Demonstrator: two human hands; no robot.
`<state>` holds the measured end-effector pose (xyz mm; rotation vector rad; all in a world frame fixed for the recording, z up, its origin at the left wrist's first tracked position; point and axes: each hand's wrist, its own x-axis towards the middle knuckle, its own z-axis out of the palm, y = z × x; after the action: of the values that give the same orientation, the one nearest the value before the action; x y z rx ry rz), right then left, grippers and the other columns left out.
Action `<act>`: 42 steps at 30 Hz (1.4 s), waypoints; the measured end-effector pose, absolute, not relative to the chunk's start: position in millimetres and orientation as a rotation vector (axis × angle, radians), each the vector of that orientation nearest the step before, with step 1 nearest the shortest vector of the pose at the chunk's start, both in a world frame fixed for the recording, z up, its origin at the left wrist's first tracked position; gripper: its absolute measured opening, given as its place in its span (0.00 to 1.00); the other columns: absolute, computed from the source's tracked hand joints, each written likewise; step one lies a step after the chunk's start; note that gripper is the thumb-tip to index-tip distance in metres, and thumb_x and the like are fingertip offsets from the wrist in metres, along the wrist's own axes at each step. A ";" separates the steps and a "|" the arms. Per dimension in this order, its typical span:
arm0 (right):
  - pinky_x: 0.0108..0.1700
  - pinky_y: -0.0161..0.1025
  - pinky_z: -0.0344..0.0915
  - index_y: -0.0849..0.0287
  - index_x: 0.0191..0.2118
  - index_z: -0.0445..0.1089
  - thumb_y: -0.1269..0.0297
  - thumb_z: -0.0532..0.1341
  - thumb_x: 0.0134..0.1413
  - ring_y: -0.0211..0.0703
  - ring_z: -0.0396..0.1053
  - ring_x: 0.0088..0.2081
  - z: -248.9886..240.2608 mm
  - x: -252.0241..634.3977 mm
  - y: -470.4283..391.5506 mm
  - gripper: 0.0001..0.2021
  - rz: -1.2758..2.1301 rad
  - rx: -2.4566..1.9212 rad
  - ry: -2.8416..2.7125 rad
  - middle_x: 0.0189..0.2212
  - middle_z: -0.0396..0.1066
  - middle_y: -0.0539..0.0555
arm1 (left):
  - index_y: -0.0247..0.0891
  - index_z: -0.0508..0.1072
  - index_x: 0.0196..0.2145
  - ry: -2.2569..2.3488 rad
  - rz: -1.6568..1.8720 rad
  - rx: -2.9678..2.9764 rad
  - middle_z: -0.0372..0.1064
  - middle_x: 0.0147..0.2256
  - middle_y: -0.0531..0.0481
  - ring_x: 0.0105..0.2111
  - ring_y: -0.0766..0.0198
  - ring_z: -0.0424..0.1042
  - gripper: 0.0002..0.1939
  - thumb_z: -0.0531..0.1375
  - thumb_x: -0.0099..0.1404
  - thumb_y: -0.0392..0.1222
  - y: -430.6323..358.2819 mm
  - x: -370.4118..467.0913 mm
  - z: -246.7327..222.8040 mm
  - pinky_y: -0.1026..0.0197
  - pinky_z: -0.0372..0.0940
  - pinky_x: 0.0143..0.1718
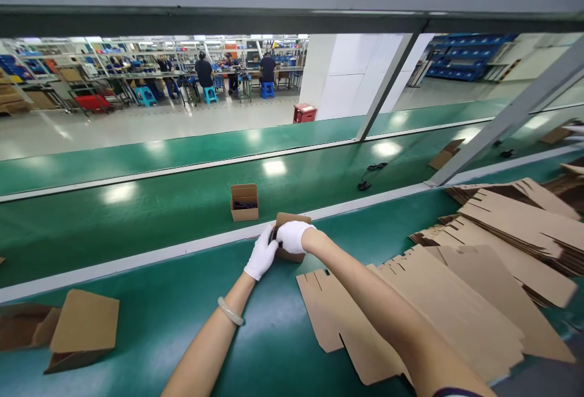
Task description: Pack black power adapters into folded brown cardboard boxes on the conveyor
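Note:
My left hand (263, 253), in a white glove, is at the left side of an open cardboard box (291, 256). Its fingers are closed on a black corded item (274, 236), mostly covered by the gloves. My right hand (292, 236), also gloved, reaches over the mouth of the same box with its fingers curled in against the black item. Behind the hands stands another open cardboard box (244, 211), with a black cable (245, 205) lying inside it.
Flat cardboard blanks (447, 287) lie in piles on the right of the green bench. At the left is a folded carton (86, 324). A black cord with a plug (364, 185) rests on the green conveyor (191, 202) beyond the white rail. A slanted metal post (488, 126) rises at the right.

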<state>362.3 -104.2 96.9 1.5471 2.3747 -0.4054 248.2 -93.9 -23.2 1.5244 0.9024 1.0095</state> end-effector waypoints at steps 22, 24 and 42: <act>0.37 0.42 0.62 0.64 0.42 0.70 0.58 0.50 0.57 0.51 0.71 0.36 92.5 361.3 -130.0 0.18 -0.478 1.731 2.373 0.34 0.73 0.61 | 0.38 0.68 0.46 1.022 1.191 1.583 0.69 0.46 0.43 0.52 0.55 0.64 0.16 0.51 0.63 0.45 -100.5 257.9 -30.5 0.50 0.53 0.58; 0.40 0.41 0.62 0.62 0.45 0.69 0.61 0.51 0.57 0.49 0.69 0.40 96.9 371.4 -139.9 0.16 -0.440 1.759 2.557 0.41 0.71 0.60 | 0.38 0.68 0.45 1.120 1.299 1.567 0.67 0.47 0.41 0.53 0.54 0.63 0.16 0.51 0.63 0.46 -93.1 257.1 -33.8 0.49 0.52 0.58; 0.32 0.38 0.60 0.59 0.31 0.71 0.61 0.55 0.47 0.49 0.70 0.35 62.9 451.6 -191.9 0.10 -0.642 2.472 1.480 0.34 0.72 0.59 | 0.33 0.60 0.52 1.558 1.632 1.595 0.57 0.54 0.34 0.57 0.51 0.55 0.24 0.54 0.61 0.49 -17.8 210.8 9.0 0.49 0.47 0.59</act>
<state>451.6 -191.9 62.9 2.4724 1.4804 -0.6419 210.8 -17.8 9.0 1.5948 1.5577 1.6318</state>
